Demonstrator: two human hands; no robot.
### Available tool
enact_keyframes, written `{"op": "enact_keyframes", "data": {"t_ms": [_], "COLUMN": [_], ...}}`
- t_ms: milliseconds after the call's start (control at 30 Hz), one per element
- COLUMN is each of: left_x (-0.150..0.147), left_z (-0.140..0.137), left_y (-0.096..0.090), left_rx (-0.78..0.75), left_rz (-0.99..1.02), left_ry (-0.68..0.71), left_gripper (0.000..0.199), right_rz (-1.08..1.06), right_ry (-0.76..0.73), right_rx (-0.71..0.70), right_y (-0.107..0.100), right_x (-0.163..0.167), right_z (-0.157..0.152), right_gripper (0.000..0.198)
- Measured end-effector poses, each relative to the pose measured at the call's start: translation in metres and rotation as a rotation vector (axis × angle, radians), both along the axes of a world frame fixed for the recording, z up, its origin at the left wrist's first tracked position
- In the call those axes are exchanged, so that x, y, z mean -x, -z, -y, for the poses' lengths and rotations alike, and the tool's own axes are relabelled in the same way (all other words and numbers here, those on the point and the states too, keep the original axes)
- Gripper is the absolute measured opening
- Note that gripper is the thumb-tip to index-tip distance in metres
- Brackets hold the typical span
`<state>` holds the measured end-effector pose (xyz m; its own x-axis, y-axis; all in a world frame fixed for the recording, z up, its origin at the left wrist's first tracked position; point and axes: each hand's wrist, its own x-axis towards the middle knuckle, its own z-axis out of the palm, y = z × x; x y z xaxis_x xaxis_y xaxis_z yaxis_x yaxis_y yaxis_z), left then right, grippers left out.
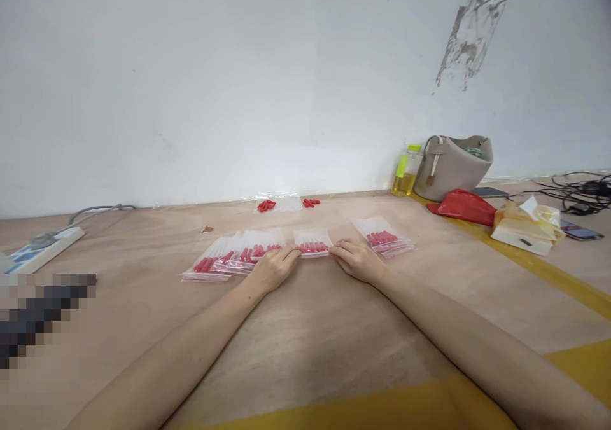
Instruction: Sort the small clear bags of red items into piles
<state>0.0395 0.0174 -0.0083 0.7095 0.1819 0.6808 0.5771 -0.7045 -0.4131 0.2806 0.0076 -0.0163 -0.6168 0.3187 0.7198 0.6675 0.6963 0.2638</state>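
A small clear plastic bag (312, 236) with a row of red capsule-like pieces lies flat between my hands. Closed fingers of my left hand (275, 268) pinch its near left corner, and my right hand (356, 259) grips the near right corner. Left of it, an overlapping spread of similar filled bags (229, 252) reaches under the edge of my left hand. Another small stack of filled bags (382, 236) rests just beyond my right hand. By the wall are loose red pieces (312, 203) and a clear bag (281, 203) with more red pieces at its left end.
On the right stand a bottle of yellow liquid (405, 172) and a grey handbag (453, 166), with a red pouch (465, 207), a tissue pack (527, 226), a phone (580, 229) and tangled black cables (587, 191). A power strip (45, 249) lies at left.
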Motion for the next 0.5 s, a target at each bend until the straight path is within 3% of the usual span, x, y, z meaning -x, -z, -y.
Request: {"op": "enact_keyframes", "data": {"t_ms": [233, 500], "left_x": [0.0010, -0.0028], "left_z": [0.0004, 0.0031], "left_y": [-0.0020, -0.0027], "left_rx": [-0.016, 0.030], "left_rz": [-0.025, -0.001], "left_ry": [0.027, 0.006], "left_gripper": [0.015, 0.014], "right_rz": [0.026, 0.004], "right_ry": [0.120, 0.123], "right_rx": [0.024, 0.023], "right_y": [-0.0029, -0.0057], "right_x": [-0.0008, 0.0022], "right_z": [0.0041, 0.0071], "right_gripper": [0.021, 0.020]}}
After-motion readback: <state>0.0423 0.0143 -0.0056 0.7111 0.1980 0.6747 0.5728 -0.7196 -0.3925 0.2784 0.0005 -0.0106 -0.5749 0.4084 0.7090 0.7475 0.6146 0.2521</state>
